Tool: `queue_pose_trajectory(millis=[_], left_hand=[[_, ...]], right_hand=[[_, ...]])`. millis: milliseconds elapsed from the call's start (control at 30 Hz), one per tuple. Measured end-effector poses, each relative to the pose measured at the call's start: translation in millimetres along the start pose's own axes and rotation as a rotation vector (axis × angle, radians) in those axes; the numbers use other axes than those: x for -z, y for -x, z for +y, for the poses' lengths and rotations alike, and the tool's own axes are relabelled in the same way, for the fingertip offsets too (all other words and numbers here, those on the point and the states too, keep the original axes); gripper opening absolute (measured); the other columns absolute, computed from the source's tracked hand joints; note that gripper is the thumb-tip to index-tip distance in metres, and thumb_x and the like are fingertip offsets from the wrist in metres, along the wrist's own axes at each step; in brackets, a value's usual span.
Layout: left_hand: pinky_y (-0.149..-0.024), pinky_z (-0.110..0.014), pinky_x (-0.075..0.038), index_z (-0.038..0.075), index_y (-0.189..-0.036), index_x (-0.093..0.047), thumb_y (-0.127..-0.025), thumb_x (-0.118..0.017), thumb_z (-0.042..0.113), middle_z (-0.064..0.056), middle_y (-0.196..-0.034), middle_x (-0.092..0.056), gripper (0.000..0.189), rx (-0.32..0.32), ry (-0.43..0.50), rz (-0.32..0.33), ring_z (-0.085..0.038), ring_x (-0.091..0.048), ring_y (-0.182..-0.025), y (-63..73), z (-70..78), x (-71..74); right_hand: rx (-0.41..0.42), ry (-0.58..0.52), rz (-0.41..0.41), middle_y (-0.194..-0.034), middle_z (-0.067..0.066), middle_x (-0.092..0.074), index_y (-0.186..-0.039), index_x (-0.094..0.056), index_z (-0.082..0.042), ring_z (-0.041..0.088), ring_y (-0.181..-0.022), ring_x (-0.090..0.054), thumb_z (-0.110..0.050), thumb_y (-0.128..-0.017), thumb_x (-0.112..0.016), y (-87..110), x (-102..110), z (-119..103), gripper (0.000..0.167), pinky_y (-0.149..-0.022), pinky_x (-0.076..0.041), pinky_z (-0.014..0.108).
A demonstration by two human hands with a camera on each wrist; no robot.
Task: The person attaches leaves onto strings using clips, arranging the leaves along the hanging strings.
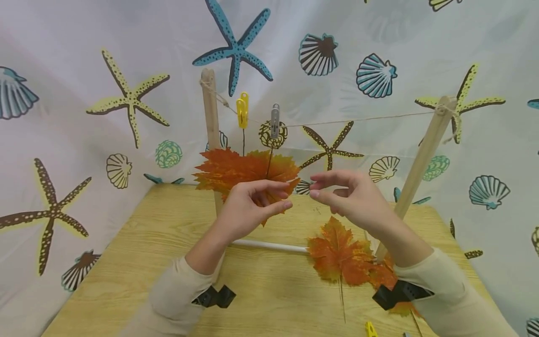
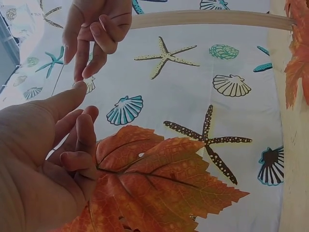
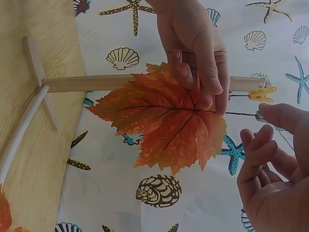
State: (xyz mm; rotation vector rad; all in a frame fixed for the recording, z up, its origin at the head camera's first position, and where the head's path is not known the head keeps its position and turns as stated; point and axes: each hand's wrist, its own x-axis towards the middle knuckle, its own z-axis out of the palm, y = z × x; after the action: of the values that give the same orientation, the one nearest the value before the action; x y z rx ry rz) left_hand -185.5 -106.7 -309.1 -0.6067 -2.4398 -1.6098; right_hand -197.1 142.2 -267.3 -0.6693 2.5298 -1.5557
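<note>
Holding nothing in the left hand (image 1: pixel 242 210), below the jute twine (image 1: pixel 366 118), with thumb and index finger bent toward each other across a narrow gap. Holding nothing in the right hand (image 1: pixel 358 201) either, also below the twine but farther toward its right end, with a similar narrow gap between thumb and fingers. Clipped to the twine, toward its left end, by a grey clothespin (image 1: pixel 275 120): an orange artificial maple leaf (image 3: pixel 159 116), hanging by its dark stem just behind the left hand. Clipped nearer the twine's left end by a yellow clothespin (image 1: pixel 242 112): a second maple leaf (image 1: pixel 219 171), partly overlapped by the first. Contact between left hand and hanging leaves: cannot tell. Tied at the twine's left end to a wooden post (image 1: pixel 209 103), at its right end to another post (image 1: pixel 420 164). Well below the twine, on the wood-grain tabletop (image 1: pixel 269 290): a white rod (image 1: pixel 269 245), a loose maple leaf (image 1: pixel 337 252) and one more leaf (image 1: pixel 382 274). Behind the twine: a white curtain (image 1: pixel 147 28) printed with starfish and shells.
</note>
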Motion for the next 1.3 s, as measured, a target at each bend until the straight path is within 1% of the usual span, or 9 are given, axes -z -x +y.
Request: queue_pose_trajectory(millis=[100, 267, 400, 533, 667, 733, 900, 1133, 1300], left_hand=[[-0.053, -0.027, -0.046, 0.02, -0.118, -0.075, -0.087, -0.08, 0.026, 0.002, -0.099, -0.076, 0.032, 0.002, -0.005, -0.012, -0.021, -0.056, -0.064, 0.0, -3.7, -3.4], [-0.057, -0.026, -0.046, 0.022, -0.118, -0.075, -0.086, -0.08, 0.027, 0.003, -0.1, -0.076, 0.032, 0.016, -0.02, -0.038, -0.02, -0.056, -0.066, 1.0, -8.2, -8.1], [-0.057, -0.026, -0.045, 0.022, -0.119, -0.074, -0.087, -0.08, 0.026, 0.002, -0.101, -0.076, 0.034, 0.024, -0.006, -0.075, -0.02, -0.055, -0.066, 2.7, -11.5, -11.4], [-0.058, -0.025, -0.044, 0.022, -0.121, -0.073, -0.087, -0.079, 0.026, 0.002, -0.101, -0.076, 0.035, 0.031, 0.007, -0.099, -0.019, -0.054, -0.068, 3.4, -16.2, -15.4], [-0.054, -0.024, -0.04, 0.023, -0.121, -0.073, -0.087, -0.079, 0.027, 0.003, -0.1, -0.076, 0.035, 0.037, 0.018, -0.117, -0.019, -0.053, -0.068, 2.8, -20.6, -18.3], [-0.053, -0.024, -0.038, 0.023, -0.121, -0.073, -0.087, -0.079, 0.027, 0.003, -0.101, -0.076, 0.035, 0.046, 0.023, -0.13, -0.019, -0.053, -0.067, 3.3, -22.2, -19.5], [-0.053, -0.024, -0.042, 0.021, -0.121, -0.073, -0.087, -0.079, 0.026, -0.001, -0.103, -0.076, 0.035, 0.051, 0.038, -0.168, -0.018, -0.056, -0.066, 4.5, -29.7, -23.2], [-0.053, -0.023, -0.041, 0.021, -0.12, -0.074, -0.088, -0.079, 0.024, -0.002, -0.103, -0.076, 0.033, 0.021, 0.05, -0.202, -0.017, -0.055, -0.064, 2.5, -35.5, -26.6], [-0.053, -0.022, -0.041, 0.02, -0.121, -0.073, -0.087, -0.079, 0.023, -0.005, -0.104, -0.075, 0.035, 0.013, 0.054, -0.238, -0.016, -0.053, -0.063, 4.1, -39.5, -27.7]], right_hand=[[-0.003, -0.004, -0.003, -0.119, -0.001, -0.072, -0.124, -0.068, -0.023, 0.016, -0.089, -0.073, -0.035, -0.092, -0.073, 2.3, -1.8, 4.5, 0.035, -0.069, -0.055, 0.035], [-0.021, -0.011, -0.012, -0.121, 0.001, -0.072, -0.124, -0.068, -0.022, 0.017, -0.097, -0.074, -0.035, -0.092, -0.072, 7.5, -4.2, 12.0, 0.035, -0.077, -0.057, 0.037], [-0.042, 0.0, -0.027, -0.123, 0.003, -0.07, -0.126, -0.067, -0.022, 0.019, -0.097, -0.073, -0.036, -0.093, -0.072, 12.5, -6.0, 18.4, 0.036, -0.079, -0.057, 0.038], [-0.052, 0.004, -0.041, -0.123, 0.005, -0.07, -0.127, -0.066, -0.022, 0.019, -0.095, -0.073, -0.037, -0.093, -0.071, 15.8, -8.1, 24.6, 0.038, -0.078, -0.057, 0.036], [-0.057, -0.011, -0.043, -0.123, 0.006, -0.07, -0.127, -0.067, -0.02, 0.019, -0.093, -0.074, -0.036, -0.093, -0.072, 18.6, -9.4, 30.3, 0.038, -0.079, -0.057, 0.035], [-0.064, -0.025, -0.044, -0.123, 0.006, -0.07, -0.126, -0.067, -0.02, 0.02, -0.092, -0.074, -0.035, -0.092, -0.072, 20.5, -10.3, 33.5, 0.037, -0.077, -0.057, 0.034], [-0.06, -0.053, -0.052, -0.121, 0.01, -0.07, -0.128, -0.066, -0.017, 0.02, -0.093, -0.075, -0.03, -0.093, -0.072, 25.8, -13.4, 42.1, 0.037, -0.075, -0.056, 0.032], [-0.072, -0.076, -0.06, -0.119, 0.014, -0.069, -0.128, -0.066, -0.015, 0.021, -0.093, -0.075, -0.029, -0.093, -0.072, 32.1, -20.2, 53.0, 0.038, -0.084, -0.058, 0.033], [-0.065, -0.083, -0.064, -0.119, 0.017, -0.069, -0.128, -0.065, -0.013, 0.022, -0.089, -0.075, -0.026, -0.094, -0.071, 35.3, -23.8, 58.9, 0.036, -0.081, -0.058, 0.032]])
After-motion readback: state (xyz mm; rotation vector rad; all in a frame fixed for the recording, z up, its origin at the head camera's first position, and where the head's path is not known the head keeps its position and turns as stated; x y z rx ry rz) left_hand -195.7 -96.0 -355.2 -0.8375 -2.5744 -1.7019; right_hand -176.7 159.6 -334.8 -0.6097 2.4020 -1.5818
